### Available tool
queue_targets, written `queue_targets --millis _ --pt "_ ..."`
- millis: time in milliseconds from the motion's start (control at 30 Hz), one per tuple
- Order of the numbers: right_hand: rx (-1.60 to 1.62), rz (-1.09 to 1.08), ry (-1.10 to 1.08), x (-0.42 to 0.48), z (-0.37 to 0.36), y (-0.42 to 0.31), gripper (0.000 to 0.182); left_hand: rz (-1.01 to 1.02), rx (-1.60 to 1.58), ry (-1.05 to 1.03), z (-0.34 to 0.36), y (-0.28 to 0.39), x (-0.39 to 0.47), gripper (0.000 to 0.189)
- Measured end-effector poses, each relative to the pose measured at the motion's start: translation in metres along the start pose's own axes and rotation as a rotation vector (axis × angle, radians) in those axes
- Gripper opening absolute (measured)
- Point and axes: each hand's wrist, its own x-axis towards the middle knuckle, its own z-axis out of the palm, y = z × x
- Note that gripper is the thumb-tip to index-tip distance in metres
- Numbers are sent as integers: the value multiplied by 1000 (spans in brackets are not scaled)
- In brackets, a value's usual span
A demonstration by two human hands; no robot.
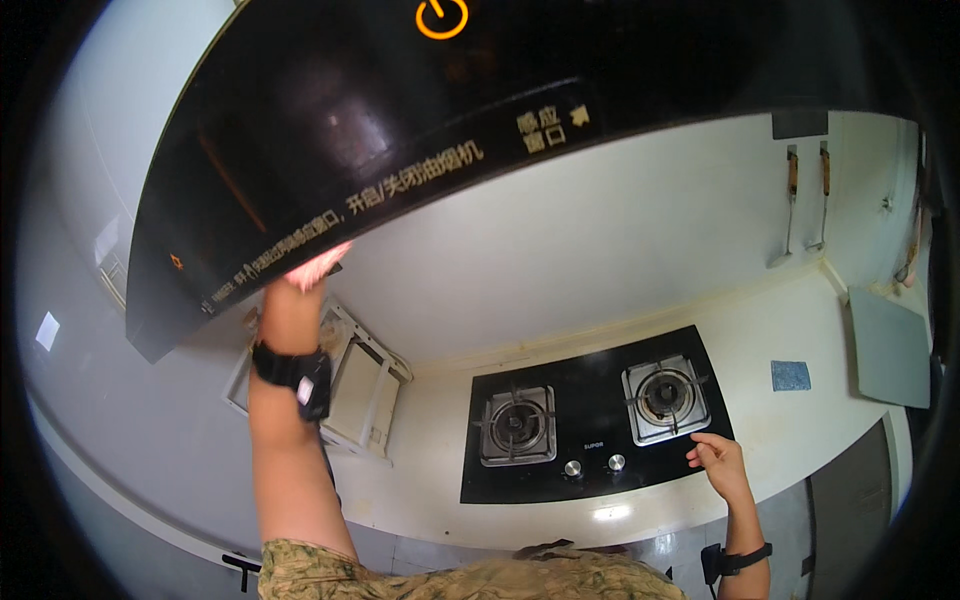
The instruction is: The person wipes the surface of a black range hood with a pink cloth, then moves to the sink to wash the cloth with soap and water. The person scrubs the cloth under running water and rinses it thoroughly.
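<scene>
My left arm reaches up to the underside of a black range hood (420, 120). Of my left hand (319, 266), only a brightly lit part shows below the hood's edge; the hood hides its fingers. A lit orange power symbol (442, 16) glows on the hood's front, which bears writing. Over the right front edge of a black two-burner gas hob (585, 420), my right hand (718, 461) hangs with loosely bent fingers and nothing in it. It is nearest the right burner (666, 394). The left burner (515, 424) and two silver knobs (595, 466) show no flame or touch.
A white rack (367, 397) stands on the counter left of the hob. To the right lie a blue cloth (790, 376) and an upright grey-green board (889, 349). Two wooden-handled utensils (793, 176) hang on the back wall. The hood overhangs the upper view.
</scene>
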Motion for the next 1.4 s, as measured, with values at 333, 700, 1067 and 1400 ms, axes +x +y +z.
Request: queue_targets --millis 333,700,1067,1400 --pt "-44 -127 92 -41 25 10 20 -133 -14 229 -56 -85 92 34" --pt "-104 -13 191 -78 -10 35 20 -50 38 224 -21 -17 101 37" --pt "-210 -24 186 -52 -12 41 18 -89 137 26 71 -29 39 40" --pt "-206 7 197 -93 -9 34 19 -38 94 286 -57 -85 144 23"
